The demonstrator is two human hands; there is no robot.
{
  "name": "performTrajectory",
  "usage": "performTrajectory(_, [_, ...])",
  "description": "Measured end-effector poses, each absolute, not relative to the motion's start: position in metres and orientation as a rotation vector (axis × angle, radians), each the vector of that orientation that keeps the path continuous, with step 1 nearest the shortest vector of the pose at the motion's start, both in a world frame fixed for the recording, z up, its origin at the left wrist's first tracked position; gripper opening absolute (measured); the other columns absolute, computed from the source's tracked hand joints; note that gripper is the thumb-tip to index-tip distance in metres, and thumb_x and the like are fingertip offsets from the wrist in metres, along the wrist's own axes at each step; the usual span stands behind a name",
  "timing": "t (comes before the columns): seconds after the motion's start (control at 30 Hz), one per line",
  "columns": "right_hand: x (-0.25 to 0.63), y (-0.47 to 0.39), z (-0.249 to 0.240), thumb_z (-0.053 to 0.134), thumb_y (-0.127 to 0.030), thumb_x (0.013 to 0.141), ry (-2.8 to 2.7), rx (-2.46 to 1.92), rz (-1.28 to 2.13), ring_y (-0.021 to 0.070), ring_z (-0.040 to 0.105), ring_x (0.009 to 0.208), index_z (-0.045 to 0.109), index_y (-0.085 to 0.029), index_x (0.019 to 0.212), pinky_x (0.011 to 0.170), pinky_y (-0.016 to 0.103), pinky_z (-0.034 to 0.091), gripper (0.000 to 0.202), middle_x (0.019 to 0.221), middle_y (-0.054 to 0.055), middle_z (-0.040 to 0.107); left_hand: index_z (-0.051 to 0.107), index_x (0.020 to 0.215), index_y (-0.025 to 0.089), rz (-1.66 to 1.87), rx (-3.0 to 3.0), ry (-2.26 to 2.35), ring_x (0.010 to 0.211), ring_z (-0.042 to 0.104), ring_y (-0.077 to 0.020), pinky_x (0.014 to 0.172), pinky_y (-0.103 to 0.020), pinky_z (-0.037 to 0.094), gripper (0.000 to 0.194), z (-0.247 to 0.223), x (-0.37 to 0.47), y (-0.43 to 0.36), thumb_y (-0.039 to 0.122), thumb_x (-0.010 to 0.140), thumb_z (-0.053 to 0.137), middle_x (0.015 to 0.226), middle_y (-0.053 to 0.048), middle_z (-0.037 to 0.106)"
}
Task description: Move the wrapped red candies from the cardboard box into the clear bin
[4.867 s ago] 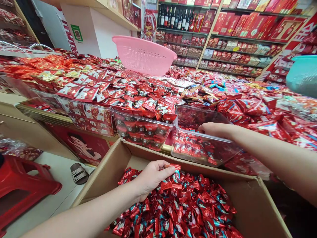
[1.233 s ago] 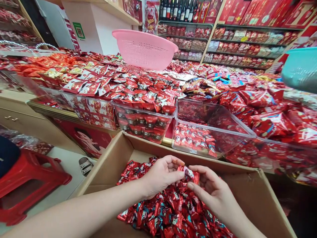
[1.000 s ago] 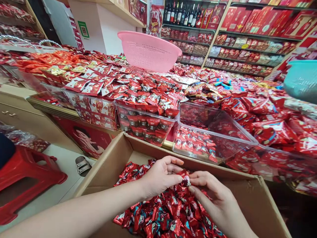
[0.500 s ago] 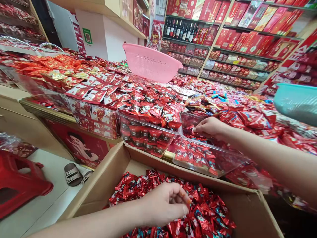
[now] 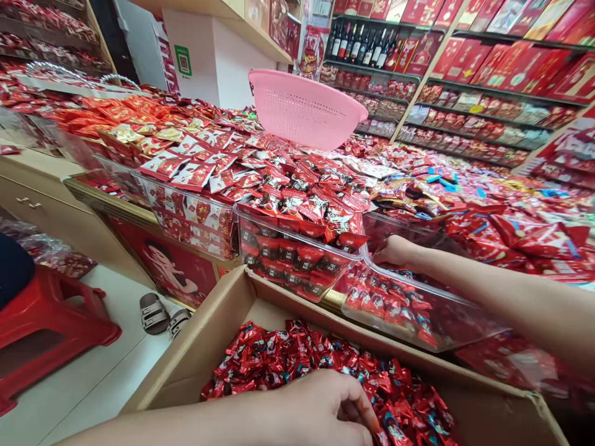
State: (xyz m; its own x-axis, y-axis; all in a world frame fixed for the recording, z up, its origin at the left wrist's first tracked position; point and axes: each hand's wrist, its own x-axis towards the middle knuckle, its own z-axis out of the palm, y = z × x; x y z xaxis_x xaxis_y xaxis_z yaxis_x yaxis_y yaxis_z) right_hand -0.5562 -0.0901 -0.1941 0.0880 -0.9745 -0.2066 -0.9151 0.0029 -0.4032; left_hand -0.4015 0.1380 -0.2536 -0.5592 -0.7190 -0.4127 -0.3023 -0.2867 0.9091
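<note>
Left hand [image 5: 325, 406] half-curled over wrapped candies [image 5: 297, 347] in cardboard carton [image 5: 204, 347].
Right hand [image 5: 397, 253] inside clear bin [image 5: 458, 322]; both grips unclear. Shelves [image 5: 423, 83] upper right.

The single view comes from the wearer's head, facing forward and down past the hands [image 5: 328, 402]. It sits close above the open carton [image 5: 199, 347] at bottom centre; packets [image 5: 204, 173] recede across mid-frame, wall shelves [image 5: 432, 64] stand farthest off, upper right, and floor [image 5: 88, 371] shows lower left.

Left hand [image 5: 332, 402] is over candies [image 5: 279, 353], right [image 5: 397, 253] in bin [image 5: 458, 313].
</note>
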Motion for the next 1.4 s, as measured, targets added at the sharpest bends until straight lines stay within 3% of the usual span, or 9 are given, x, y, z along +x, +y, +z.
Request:
performTrajectory(0.13, [-0.557, -0.095, -0.193, 0.065, -0.015, 0.061, 1.838, -2.26, -0.117, 0.0198, 0.059, 0.066, 0.064, -0.011, 0.063, 0.06, 0.027, 0.044, 0.005, 0.06, 0.007, 0.061, 0.064, 0.085, 0.021, -1.852, 1.307, -1.722, 0.055, 0.046, -0.0089, 0.05, -0.018, 0.035, 0.024, -0.254, -0.4, 0.138, 0.02, 0.064, 0.052, 0.062, 0.004, 0.053])
performTrajectory(0.27, [-0.555, -0.087, -0.187, 0.048, -0.019, 0.075, 1.539, -2.463, -0.076, 0.009, 0.055, 0.066, 0.065, -0.012, 0.092, 0.061, 0.017, 0.037, 0.025, 0.076, 0.002, 0.064, 0.064, 0.085, 0.02, -1.863, 1.304, -1.732, 0.056, 0.045, -0.0086, 0.05, -0.017, 0.035, 0.023, -0.256, -0.4, 0.137, 0.021, 0.066, 0.05, 0.063, 0.004, 0.053])
performTrajectory(0.5, [-0.554, -0.079, -0.187, 0.046, -0.012, 0.072, 1.286, -2.553, 0.069, 0.0017, 0.041, 0.05, 0.068, -0.006, 0.075, 0.051, 0.012, 0.027, 0.022, 0.053, -0.005, 0.054, 0.063, 0.089, 0.021, -1.842, 1.36, -1.832, 0.059, 0.048, -0.0098, 0.053, -0.018, 0.037, 0.025, -0.259, -0.401, 0.134, 0.025, 0.068, 0.05, 0.068, 0.003, 0.056])
performTrajectory(0.77, [-0.555, -0.087, -0.195, 0.048, -0.007, 0.07, 1.22, -2.604, 0.21, 0.0033, 0.046, 0.056, 0.069, -0.005, 0.076, 0.054, 0.012, 0.03, 0.021, 0.063, -0.001, 0.062, 0.063, 0.092, 0.023, -1.698, 1.386, -2.046, 0.061, 0.053, -0.0122, 0.05, -0.019, 0.037, 0.025, -0.255, -0.397, 0.134, 0.029, 0.071, 0.051, 0.073, 0.001, 0.062])
performTrajectory(0.87, [-0.556, -0.088, -0.194, 0.048, -0.012, 0.072, 1.274, -2.611, 0.204, 0.0042, 0.05, 0.059, 0.068, -0.006, 0.085, 0.055, 0.013, 0.031, 0.024, 0.068, 0.0, 0.065, 0.062, 0.095, 0.023, -1.401, 1.306, -2.335, 0.073, 0.057, -0.0171, 0.062, -0.024, 0.043, 0.024, -0.257, -0.391, 0.129, 0.026, 0.074, 0.051, 0.084, -0.003, 0.064])
performTrajectory(1.03, [-0.555, -0.089, -0.164, 0.046, -0.027, 0.074, 1.432, -2.714, 0.045, 0.007, 0.053, 0.068, 0.065, -0.004, 0.094, 0.063, 0.02, 0.032, 0.036, 0.077, 0.004, 0.065, 0.062, 0.097, 0.01, -0.761, 1.661, -2.765, 0.093, 0.053, -0.0312, 0.078, -0.04, 0.043, 0.03, -0.284, -0.376, 0.114, 0.013, 0.068, 0.056, 0.097, -0.018, 0.059])
performTrajectory(1.23, [-0.557, -0.001, -0.108, 0.045, -0.037, 0.075, 1.393, -2.964, -0.668, 0.0057, 0.053, 0.063, 0.066, -0.017, 0.086, 0.062, 0.023, 0.034, 0.031, 0.069, -0.003, 0.061, 0.058, 0.104, 0.009, -0.706, 1.938, -2.689, 0.1, 0.05, -0.0343, 0.081, -0.043, 0.042, 0.051, -0.32, -0.37, 0.097, 0.003, 0.054, 0.065, 0.107, -0.021, 0.056])
performTrajectory(1.33, [-0.568, 0.07, -0.126, 0.05, -0.032, 0.079, 0.98, -2.889, -1.013, 0.0084, 0.056, 0.061, 0.062, -0.028, 0.085, 0.057, 0.022, 0.042, 0.014, 0.074, -0.003, 0.063, 0.055, 0.106, 0.009, -0.616, 2.034, -2.59, 0.099, 0.053, -0.0293, 0.083, -0.043, 0.041, 0.04, -0.33, -0.371, 0.087, 0.011, 0.066, 0.063, 0.104, -0.017, 0.058])
performTrajectory(1.4, [-0.577, 0.104, -0.157, 0.05, -0.025, 0.08, 0.742, -2.767, -0.79, 0.0109, 0.057, 0.062, 0.058, -0.029, 0.091, 0.053, 0.021, 0.046, 0.014, 0.074, -0.001, 0.063, 0.053, 0.108, 0.011, -0.539, 2.041, -2.544, 0.1, 0.053, -0.0247, 0.085, -0.044, 0.041, 0.029, -0.334, -0.373, 0.081, 0.018, 0.08, 0.054, 0.106, -0.013, 0.058])
